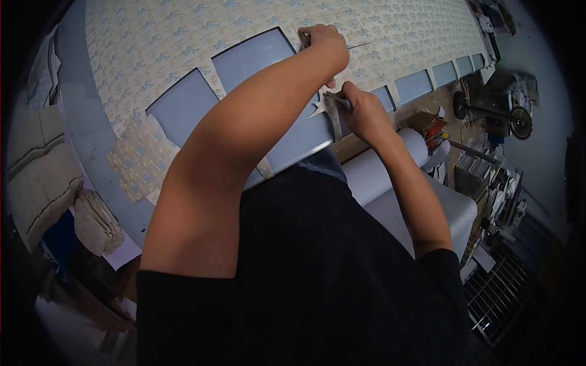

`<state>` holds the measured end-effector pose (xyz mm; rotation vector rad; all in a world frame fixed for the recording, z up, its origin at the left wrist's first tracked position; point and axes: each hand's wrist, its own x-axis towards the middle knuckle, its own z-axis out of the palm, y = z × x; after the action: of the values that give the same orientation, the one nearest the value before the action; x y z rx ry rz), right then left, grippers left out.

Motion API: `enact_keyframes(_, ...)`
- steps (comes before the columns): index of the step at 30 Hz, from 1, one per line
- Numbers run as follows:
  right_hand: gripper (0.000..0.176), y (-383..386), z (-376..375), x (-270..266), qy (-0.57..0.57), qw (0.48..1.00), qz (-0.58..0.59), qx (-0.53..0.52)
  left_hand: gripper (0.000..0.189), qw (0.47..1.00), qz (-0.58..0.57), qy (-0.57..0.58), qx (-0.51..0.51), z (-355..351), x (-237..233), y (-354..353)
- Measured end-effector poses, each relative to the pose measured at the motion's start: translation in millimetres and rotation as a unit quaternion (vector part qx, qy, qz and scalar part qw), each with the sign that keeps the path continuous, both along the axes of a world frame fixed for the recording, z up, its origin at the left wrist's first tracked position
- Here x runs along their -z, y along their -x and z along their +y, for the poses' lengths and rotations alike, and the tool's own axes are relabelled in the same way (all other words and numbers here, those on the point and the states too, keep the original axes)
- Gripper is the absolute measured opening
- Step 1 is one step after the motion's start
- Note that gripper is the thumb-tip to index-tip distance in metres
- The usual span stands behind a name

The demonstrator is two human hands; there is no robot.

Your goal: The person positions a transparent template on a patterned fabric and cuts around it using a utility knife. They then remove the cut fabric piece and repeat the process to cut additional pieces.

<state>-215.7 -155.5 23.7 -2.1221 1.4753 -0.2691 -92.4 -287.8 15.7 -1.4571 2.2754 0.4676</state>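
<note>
Pale cloth (397, 30) printed with small blue and yellow figures lies spread over a blue-grey table (186, 100), which shows through its rectangular cut-outs. My left hand (323, 46) reaches across on the cloth, fingers curled in a grip beside a cut-out; what lies inside them is mostly hidden by the hand. Closer to the table's front edge, my right hand (365, 113) is closed around a slim grey tool (339, 100), its end pointing toward the left hand. Beneath that tool a narrow cloth strip (332, 116) hangs toward the edge. A short dark slit (359, 45) shows right of my left hand.
Below the table's front edge is a large white roll (390, 168). Folded cloth stacks (97, 222) sit at the left. To the right stand wheeled equipment (520, 122), a wire rack (500, 293) and piled papers (473, 168).
</note>
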Motion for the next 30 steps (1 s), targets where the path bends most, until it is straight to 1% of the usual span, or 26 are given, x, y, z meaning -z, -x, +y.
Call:
enact_keyframes(3,0.022,-10.5,6.0,0.2,0.003,0.999,0.004,0.049,0.103,1.0,-0.006,-0.02,0.002,-2.3,1.7,1.0)
enact_keyframes(5,0.023,-18.0,10.0,1.6,0.011,0.997,0.007,0.072,0.103,1.0,-0.004,-0.005,0.013,-2.8,4.7,-0.5)
enact_keyframes(7,0.023,-23.3,15.1,3.3,0.041,0.994,0.01,0.1,0.103,1.0,-0.009,-0.009,0.024,-5.0,7.7,-0.4)
enact_keyframes(12,0.024,-28.7,8.3,8.5,0.041,0.993,-0.011,0.113,0.103,0.999,-0.013,-0.01,0.05,-7.7,9.0,-0.4)
enact_keyframes(16,0.026,-37.8,-0.5,16.8,0.06,0.989,-0.03,0.134,0.093,0.999,-0.006,-0.004,0.054,-11.4,15.2,2.3)
enact_keyframes(17,0.026,-38.2,0.7,17.2,0.062,0.988,-0.029,0.136,0.089,0.999,-0.005,-0.008,0.048,-15.1,15.6,2.3)
enact_keyframes(18,0.026,-39.0,2.2,17.2,0.053,0.988,-0.013,0.144,0.089,0.999,-0.005,-0.006,0.049,-24.3,14.9,0.3)
enact_keyframes(20,0.026,-39.5,1.2,16.4,0.046,0.987,0.002,0.151,0.083,0.983,0.014,-0.11,0.144,-44.2,7.7,-7.9)
enact_keyframes(21,0.026,-38.5,1.3,16.3,0.046,0.988,-0.005,0.147,0.083,0.983,0.014,-0.11,0.144,-46.4,3.7,-10.8)
enact_keyframes(23,0.025,-41.2,-0.8,17.9,0.045,0.988,-0.014,0.145,0.073,0.982,0.042,-0.096,0.159,-47.5,1.9,-15.4)
enact_keyframes(24,0.025,-43.7,-4.0,18.2,0.051,0.988,-0.011,0.146,0.073,0.981,0.04,-0.098,0.162,-42.2,5.6,-16.9)
enact_keyframes(25,0.025,-46.3,-7.0,18.9,0.058,0.987,-0.007,0.147,0.067,0.991,0.048,0.042,0.118,-33.9,10.3,-18.4)
enact_keyframes(26,0.025,-49.9,-12.3,20.4,0.057,0.987,-0.008,0.152,0.06,0.979,0.056,0.182,0.071,-30.5,14.4,-18.9)
enact_keyframes(27,0.024,-54.8,-20.5,22.4,0.074,0.985,-0.022,0.152,0.06,0.979,0.057,0.182,0.075,-33.0,14.9,-19.8)
enact_keyframes(30,0.023,-66.4,-40.3,29.9,0.101,0.982,-0.041,0.154,0.059,0.984,0.038,0.108,0.14,-52.8,12.4,-27.5)
